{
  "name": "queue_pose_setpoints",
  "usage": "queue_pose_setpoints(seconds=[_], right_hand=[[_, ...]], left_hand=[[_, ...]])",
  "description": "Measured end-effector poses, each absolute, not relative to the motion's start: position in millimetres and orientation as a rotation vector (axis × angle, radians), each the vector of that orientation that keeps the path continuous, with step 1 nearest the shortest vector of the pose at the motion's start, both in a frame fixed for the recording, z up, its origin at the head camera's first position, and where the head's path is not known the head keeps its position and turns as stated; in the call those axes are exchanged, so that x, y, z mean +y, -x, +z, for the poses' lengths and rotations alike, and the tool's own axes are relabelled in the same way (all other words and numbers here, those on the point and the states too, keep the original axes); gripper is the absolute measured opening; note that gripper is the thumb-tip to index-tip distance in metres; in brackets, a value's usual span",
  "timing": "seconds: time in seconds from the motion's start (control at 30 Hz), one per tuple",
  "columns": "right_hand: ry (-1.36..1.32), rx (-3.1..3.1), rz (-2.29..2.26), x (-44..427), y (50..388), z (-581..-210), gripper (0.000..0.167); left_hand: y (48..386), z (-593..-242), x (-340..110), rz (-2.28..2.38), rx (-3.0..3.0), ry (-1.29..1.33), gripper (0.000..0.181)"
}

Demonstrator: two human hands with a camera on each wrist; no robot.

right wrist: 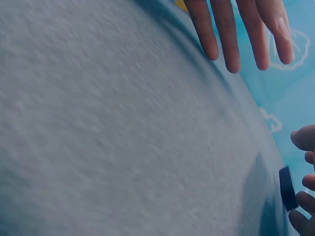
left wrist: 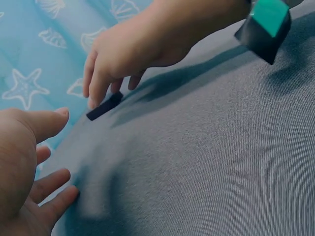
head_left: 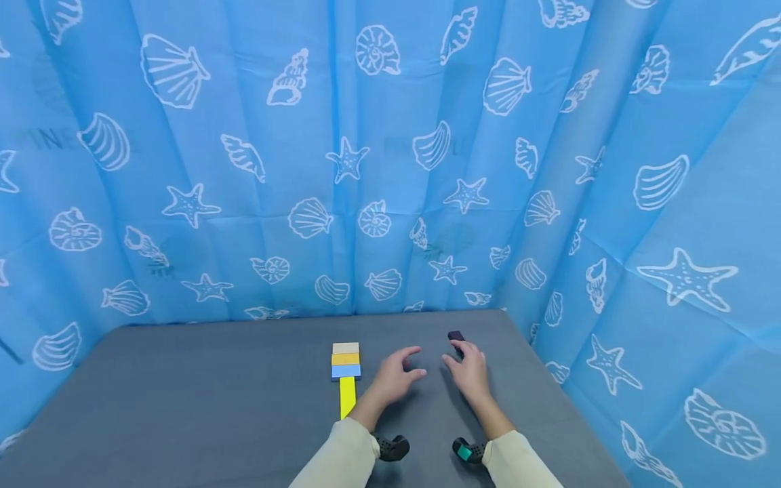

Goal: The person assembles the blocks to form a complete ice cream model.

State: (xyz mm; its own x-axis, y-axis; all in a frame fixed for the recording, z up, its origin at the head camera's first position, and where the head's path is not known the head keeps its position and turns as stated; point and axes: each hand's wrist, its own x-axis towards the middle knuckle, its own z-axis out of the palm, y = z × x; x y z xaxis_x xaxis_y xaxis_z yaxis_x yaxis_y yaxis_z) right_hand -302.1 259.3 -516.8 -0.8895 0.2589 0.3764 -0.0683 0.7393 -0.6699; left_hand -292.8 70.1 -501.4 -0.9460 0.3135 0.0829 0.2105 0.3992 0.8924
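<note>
A dark block (head_left: pixel 455 335) lies on the grey table at the back right, just beyond the fingers of my right hand (head_left: pixel 471 371). In the right wrist view the dark block (right wrist: pixel 287 189) is beside the fingertips, and whether they touch it I cannot tell. The right hand's fingers are loosely bent and grip nothing. My left hand (head_left: pixel 395 377) is held over the table to the left, thumb and fingers apart, with nothing between them. The left wrist view has the dark block (left wrist: pixel 104 106) under the right fingertips.
Left of my left hand, a cream block (head_left: pixel 346 348), an orange block (head_left: pixel 345 359) and a blue block (head_left: pixel 346 371) lie in a row, with a yellow strip (head_left: pixel 347 396) extending toward me. A blue shell-patterned curtain (head_left: pixel 390 169) borders the grey table (head_left: pixel 213 400).
</note>
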Motion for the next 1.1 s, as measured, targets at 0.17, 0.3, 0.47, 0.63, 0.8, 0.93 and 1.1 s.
queue_pose_setpoints(seconds=[0.17,0.3,0.47,0.63,0.8,0.93,1.1], right_hand=[[0.233,-2.511,0.958,262.3,312.3,-520.3,0.039],[0.285,-2.53,0.919,263.4,320.0,-520.4,0.039],[0.364,-2.552,0.877,270.4,327.5,-524.3,0.038],[0.393,-2.573,0.816,281.2,332.1,-526.6,0.034],[0.344,-2.604,0.78,290.4,332.7,-525.1,0.032],[0.284,-2.65,0.772,296.7,331.1,-522.9,0.032],[0.223,-2.719,0.759,302.0,329.2,-519.1,0.03]], left_hand=[[295.3,-502.4,74.2,1.605,2.505,-0.466,0.049],[299.0,-504.9,78.5,1.588,2.52,-0.451,0.047],[300.0,-506.0,85.2,1.563,2.547,-0.461,0.046],[300.5,-507.2,90.5,1.559,2.533,-0.459,0.045],[300.8,-505.8,92.8,1.539,2.546,-0.462,0.043],[301.8,-505.8,95.4,1.509,2.571,-0.455,0.042],[303.7,-509.5,100.6,1.451,2.634,-0.453,0.042]])
